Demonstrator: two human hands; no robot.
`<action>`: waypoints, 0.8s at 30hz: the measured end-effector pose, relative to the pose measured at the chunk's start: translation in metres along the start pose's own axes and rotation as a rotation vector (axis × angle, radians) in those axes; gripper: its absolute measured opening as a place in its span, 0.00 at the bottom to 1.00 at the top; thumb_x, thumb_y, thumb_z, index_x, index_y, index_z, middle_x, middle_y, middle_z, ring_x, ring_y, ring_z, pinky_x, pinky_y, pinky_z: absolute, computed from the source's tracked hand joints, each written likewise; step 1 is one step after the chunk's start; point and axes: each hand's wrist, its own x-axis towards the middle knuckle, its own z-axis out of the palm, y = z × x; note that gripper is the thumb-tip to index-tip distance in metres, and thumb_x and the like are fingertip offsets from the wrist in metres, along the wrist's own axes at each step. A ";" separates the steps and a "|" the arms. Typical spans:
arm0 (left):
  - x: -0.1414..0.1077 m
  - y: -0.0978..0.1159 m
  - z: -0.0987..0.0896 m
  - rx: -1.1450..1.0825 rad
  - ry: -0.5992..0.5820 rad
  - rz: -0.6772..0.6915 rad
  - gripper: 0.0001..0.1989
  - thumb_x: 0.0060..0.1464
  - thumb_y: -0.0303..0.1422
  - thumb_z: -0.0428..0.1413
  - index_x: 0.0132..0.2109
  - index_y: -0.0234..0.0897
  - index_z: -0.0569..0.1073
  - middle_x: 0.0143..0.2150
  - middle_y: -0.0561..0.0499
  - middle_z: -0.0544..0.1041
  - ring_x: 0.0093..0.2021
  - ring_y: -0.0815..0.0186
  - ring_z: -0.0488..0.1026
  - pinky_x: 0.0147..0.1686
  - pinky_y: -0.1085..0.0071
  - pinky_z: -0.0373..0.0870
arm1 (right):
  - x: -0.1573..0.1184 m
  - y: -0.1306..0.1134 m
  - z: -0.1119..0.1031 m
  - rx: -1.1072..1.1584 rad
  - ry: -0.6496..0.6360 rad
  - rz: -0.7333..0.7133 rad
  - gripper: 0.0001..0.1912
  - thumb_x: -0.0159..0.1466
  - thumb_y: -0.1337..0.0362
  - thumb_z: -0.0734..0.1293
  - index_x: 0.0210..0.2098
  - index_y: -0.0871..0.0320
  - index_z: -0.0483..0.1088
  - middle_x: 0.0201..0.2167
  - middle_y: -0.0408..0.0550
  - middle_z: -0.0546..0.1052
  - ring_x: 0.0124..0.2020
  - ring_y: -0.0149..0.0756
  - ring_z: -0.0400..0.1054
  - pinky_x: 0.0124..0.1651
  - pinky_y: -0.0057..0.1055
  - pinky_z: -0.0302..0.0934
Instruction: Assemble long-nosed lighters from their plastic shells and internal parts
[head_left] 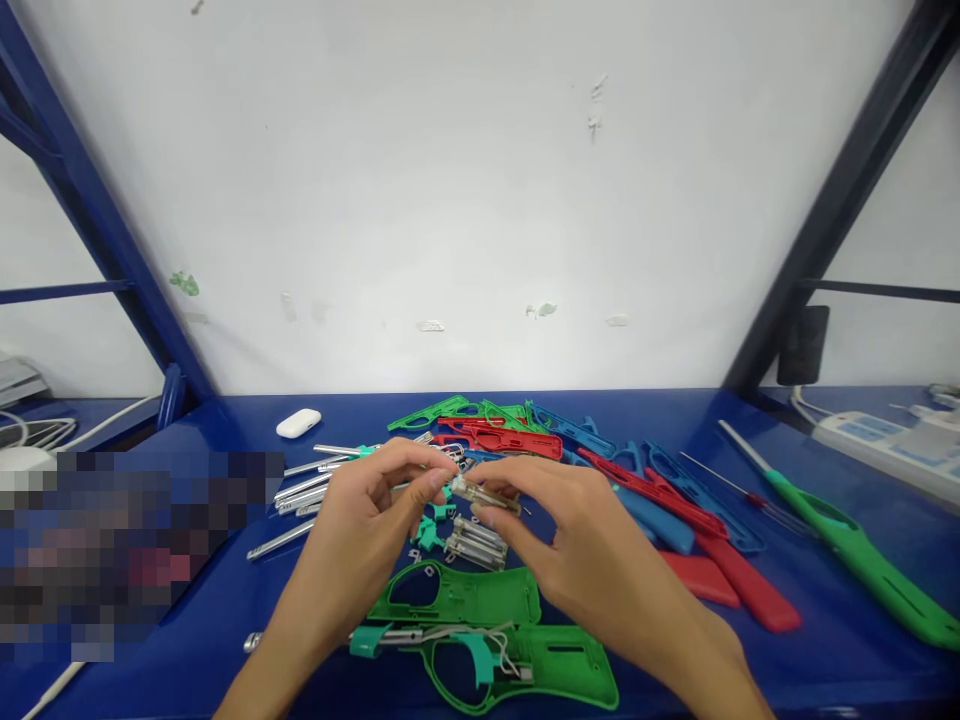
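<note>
Near the middle of the blue table, my right hand [555,510] grips a small clear fuel tank [484,494] between thumb and fingers. The thumb and index finger of my left hand [390,495] are pinched at the tank's left tip; whether they hold a small part there is hidden. More clear tanks [477,543] lie just below, beside teal plastic pieces [428,534]. Closer to me are an open green casing half [480,597] and another green half [562,665] holding a metal tube [405,636], wires and a teal trigger [480,658].
Metal tubes [304,490] lie left of my hands. Green casings [435,412], red casings [510,440] and blue casings [574,430] are piled behind. At right are a green lighter [847,540], a screwdriver [750,495] and a power strip [885,445]. A white case [298,423] sits back left.
</note>
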 end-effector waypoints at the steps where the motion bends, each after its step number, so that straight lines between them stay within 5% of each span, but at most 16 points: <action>1: 0.000 0.000 0.001 -0.006 0.012 -0.001 0.11 0.60 0.43 0.61 0.38 0.41 0.81 0.28 0.54 0.77 0.24 0.70 0.65 0.22 0.74 0.63 | 0.000 0.001 0.000 0.004 0.003 0.001 0.10 0.72 0.62 0.69 0.52 0.46 0.76 0.46 0.39 0.85 0.46 0.36 0.80 0.49 0.34 0.71; 12: -0.007 -0.003 -0.013 -0.084 0.001 -0.061 0.13 0.59 0.46 0.62 0.40 0.40 0.77 0.25 0.55 0.75 0.22 0.71 0.66 0.21 0.76 0.64 | 0.000 0.001 -0.001 0.025 0.011 -0.008 0.09 0.72 0.62 0.70 0.50 0.41 0.77 0.48 0.32 0.84 0.49 0.31 0.78 0.52 0.31 0.69; 24: -0.013 0.001 -0.004 -0.214 -0.043 -0.096 0.17 0.58 0.47 0.64 0.36 0.41 0.68 0.26 0.57 0.71 0.25 0.71 0.68 0.22 0.77 0.63 | 0.002 0.004 0.004 -0.046 0.024 -0.126 0.09 0.72 0.65 0.70 0.49 0.46 0.78 0.45 0.39 0.83 0.44 0.33 0.77 0.49 0.30 0.70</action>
